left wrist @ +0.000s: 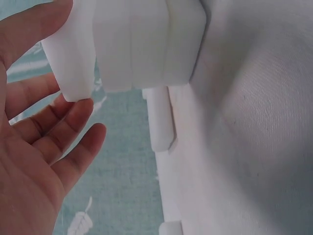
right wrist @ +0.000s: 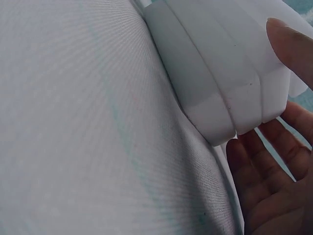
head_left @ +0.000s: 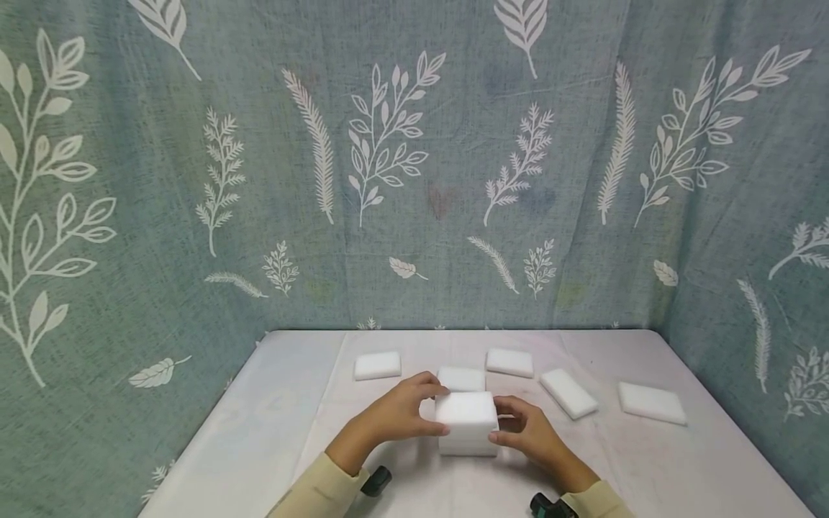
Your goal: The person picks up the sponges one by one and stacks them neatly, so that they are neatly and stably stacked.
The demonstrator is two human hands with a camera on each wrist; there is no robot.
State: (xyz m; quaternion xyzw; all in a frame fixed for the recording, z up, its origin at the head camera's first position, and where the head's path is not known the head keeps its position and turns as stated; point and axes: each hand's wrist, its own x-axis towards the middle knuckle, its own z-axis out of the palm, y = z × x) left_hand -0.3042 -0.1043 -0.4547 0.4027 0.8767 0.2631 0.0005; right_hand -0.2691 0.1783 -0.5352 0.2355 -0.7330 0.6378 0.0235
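Note:
My left hand (head_left: 401, 411) pinches a white sponge block (left wrist: 76, 58) at its left end, thumb on the near side and fingers on the far side. That sponge is at the top of a stack of white sponges (right wrist: 210, 78); in the left wrist view a narrow, tapering gap separates it from the sponges below. At the stack's right end is my right hand (head_left: 532, 433), its thumb on the near side near the upper layers and its fingertips against the far side. The stack stands on the white-covered table (head_left: 388, 489).
Behind the stack lies one sponge (head_left: 462, 378), partly hidden. Others lie flat around: one at back left (head_left: 378, 366), one at back (head_left: 509, 362), a slanted one (head_left: 568, 393) and one at far right (head_left: 651, 403). A leaf-patterned curtain (head_left: 447, 288) surrounds the table.

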